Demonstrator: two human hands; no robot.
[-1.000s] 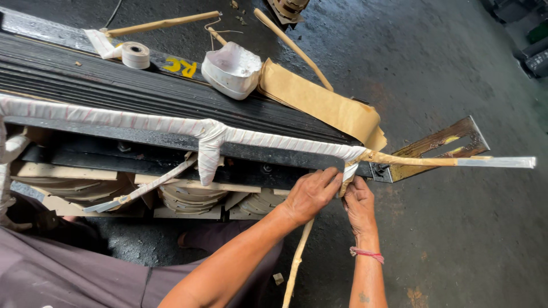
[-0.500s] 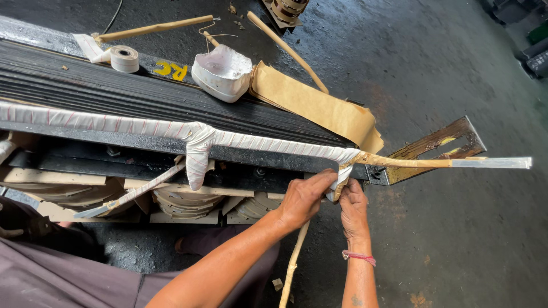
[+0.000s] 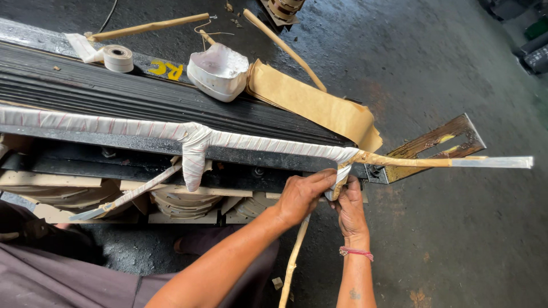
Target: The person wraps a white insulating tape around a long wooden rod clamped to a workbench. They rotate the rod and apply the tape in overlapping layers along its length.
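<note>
A long black ribbed steel core (image 3: 142,97) spans the frame's upper left. Along its front edge runs a bar wrapped in white cloth tape (image 3: 114,126), spiralled and slightly frayed. At centre-right, the left hand (image 3: 302,197) and right hand (image 3: 349,208) both pinch the tape's loose end (image 3: 341,178), where brown paper strip (image 3: 294,259) hangs down.

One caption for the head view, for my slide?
Both hands, left hand and right hand, grip white tape at a wrapped bar.

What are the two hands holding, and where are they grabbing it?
Both the left hand and right hand grip the white cloth tape strip at its loose end, where it hangs below the long tape-wrapped bar.
</note>
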